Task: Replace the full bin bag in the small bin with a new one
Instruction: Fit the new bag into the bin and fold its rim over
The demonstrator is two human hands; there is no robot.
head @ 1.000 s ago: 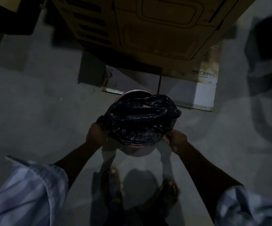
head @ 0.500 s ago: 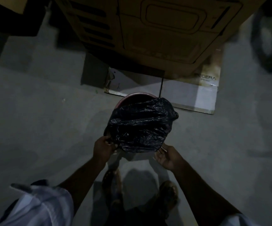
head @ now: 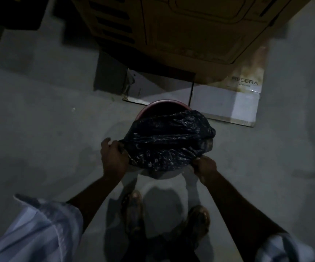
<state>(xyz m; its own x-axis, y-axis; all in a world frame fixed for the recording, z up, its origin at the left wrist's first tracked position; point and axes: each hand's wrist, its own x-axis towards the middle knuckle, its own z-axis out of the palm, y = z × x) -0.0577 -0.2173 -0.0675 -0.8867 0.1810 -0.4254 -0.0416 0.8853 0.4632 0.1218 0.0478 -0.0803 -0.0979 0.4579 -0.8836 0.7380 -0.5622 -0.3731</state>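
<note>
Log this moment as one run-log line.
left hand: grips black bin bag edge | right hand: grips near edge | bag over small bin, far rim uncovered

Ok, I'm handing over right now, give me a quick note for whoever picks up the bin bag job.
Left hand: shut on the near-left edge of the black bag.
Right hand: shut on the bag's near-right edge.
Bag lies stretched over the near side of the small bin; the far rim is bare.
Can't tell whether this is the old or the new bag.
Left: get the bag's edge around the whole rim, if it is the new one.
</note>
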